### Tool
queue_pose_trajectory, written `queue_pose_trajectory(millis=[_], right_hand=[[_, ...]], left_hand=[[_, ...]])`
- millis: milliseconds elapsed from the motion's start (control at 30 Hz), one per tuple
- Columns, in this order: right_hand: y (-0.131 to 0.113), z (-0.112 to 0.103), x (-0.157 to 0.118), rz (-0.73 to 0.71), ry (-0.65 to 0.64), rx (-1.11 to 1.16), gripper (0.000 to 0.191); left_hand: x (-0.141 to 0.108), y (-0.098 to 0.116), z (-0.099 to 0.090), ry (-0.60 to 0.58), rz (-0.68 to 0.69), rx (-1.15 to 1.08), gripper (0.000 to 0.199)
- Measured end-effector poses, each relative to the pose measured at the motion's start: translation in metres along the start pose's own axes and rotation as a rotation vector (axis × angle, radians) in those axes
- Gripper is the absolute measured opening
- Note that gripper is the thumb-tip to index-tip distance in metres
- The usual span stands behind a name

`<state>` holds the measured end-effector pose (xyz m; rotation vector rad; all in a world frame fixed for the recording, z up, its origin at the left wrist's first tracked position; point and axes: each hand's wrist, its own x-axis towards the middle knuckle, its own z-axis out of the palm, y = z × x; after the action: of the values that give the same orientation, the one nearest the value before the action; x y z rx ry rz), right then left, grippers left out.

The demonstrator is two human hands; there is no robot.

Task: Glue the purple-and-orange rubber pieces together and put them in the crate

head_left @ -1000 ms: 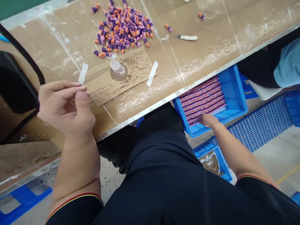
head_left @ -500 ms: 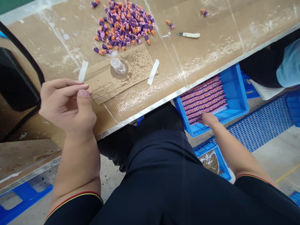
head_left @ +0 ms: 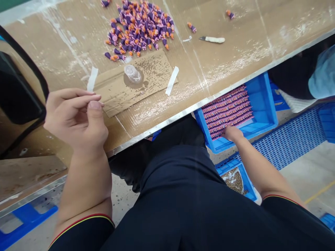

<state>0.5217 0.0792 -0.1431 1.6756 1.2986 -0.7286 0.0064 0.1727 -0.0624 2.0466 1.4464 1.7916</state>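
Note:
My left hand point(head_left: 75, 118) hovers over the left side of the table, thumb and fingertips drawn together in a pinch; whatever lies between them is too small to make out. To its right a small clear plastic cup point(head_left: 133, 74) stands on a wet-spotted cardboard piece point(head_left: 154, 82). My right hand point(head_left: 232, 134) reaches down into a blue crate point(head_left: 264, 101), its fingers closed at the near edge of the packed rows of small purple, orange and pink pieces point(head_left: 227, 109). What those fingers grip is hidden.
A heap of similar small pieces point(head_left: 141, 28) lies at the table's back. Farther right is a white-handled knife point(head_left: 214, 39). Tape strips point(head_left: 172, 81) cross the cardboard's ends. A smaller blue bin point(head_left: 250, 183) sits below the crate. Another person's sleeve point(head_left: 323, 73) shows at right.
Both hands keep nearly the same place and pose. The view has shifted very slightly.

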Motion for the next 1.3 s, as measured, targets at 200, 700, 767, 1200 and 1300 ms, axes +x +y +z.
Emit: queue_pose_trajectory(millis=[200,700,767,1200,1300], right_hand=[[0.000,-0.003,-0.003,-0.018,-0.013,-0.011,0.039],[0.003,-0.011,-0.011,-0.052,-0.013,-0.019,0.040],[0.002,-0.012,-0.012,-0.063,-0.007,-0.014,0.039],[-0.009,-0.008,-0.013,-0.019,0.032,-0.009,0.041],[-0.014,-0.009,-0.015,0.017,0.035,-0.005,0.044]], left_hand=[[0.003,0.003,0.001,0.020,0.020,-0.001,0.031],[0.004,0.010,0.001,0.009,-0.036,-0.010,0.030],[0.003,0.010,0.002,0.017,-0.032,-0.004,0.030],[0.003,0.010,0.001,0.023,-0.105,0.055,0.036],[0.002,0.010,0.001,0.023,-0.099,0.036,0.036]])
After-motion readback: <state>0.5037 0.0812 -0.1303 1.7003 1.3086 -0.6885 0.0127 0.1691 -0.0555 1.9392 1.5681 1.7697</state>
